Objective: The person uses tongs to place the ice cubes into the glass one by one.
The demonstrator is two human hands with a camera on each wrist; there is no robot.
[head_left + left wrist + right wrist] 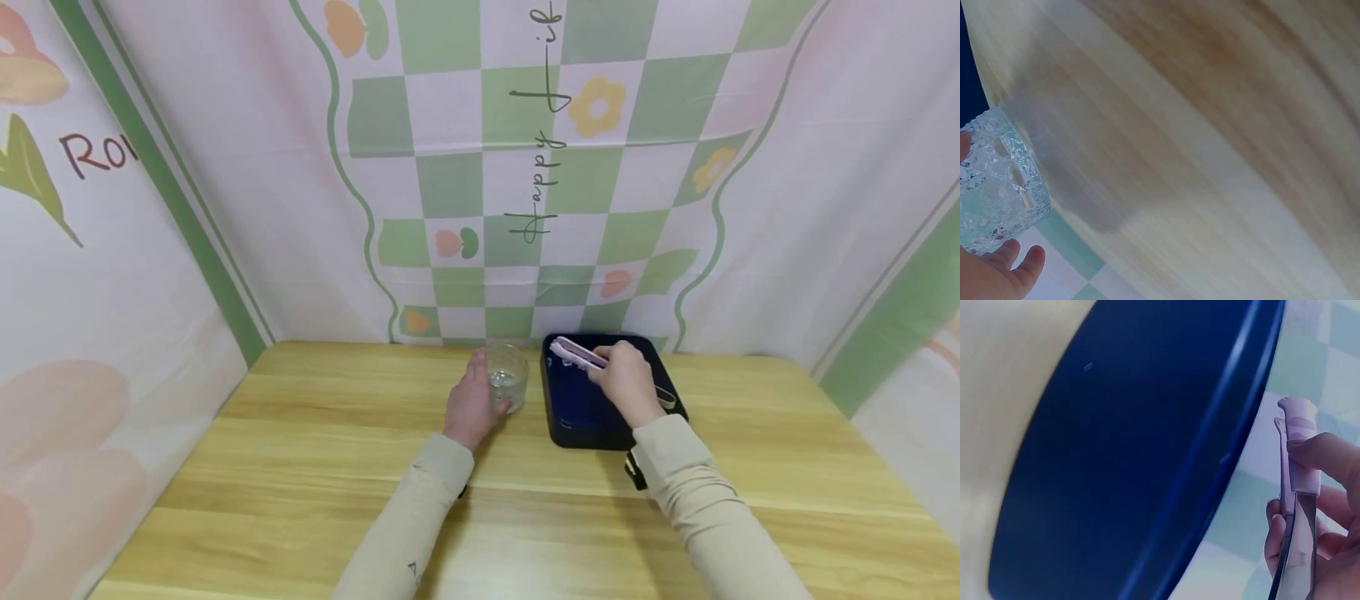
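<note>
In the head view my left hand (474, 404) grips a clear glass (512, 385) standing on the wooden table, thumb at its near side. The left wrist view shows the cut, faceted pattern of the glass (1007, 181) between thumb and fingers. My right hand (628, 382) holds pale lilac-tipped tongs (576, 352) above a dark blue, rounded box or tray (577, 412). Up close, metal arms of the tongs (1302, 462) run between the right thumb and fingers, with the two tips slightly apart. Small whitish marks or bits show near the tips, too small to tell.
The wooden table (300, 467) ends at a hanging cloth (510, 183) printed with green checks and flowers. Another cloth (135, 275) hangs along the left side. A black strap (636, 469) shows at my right wrist.
</note>
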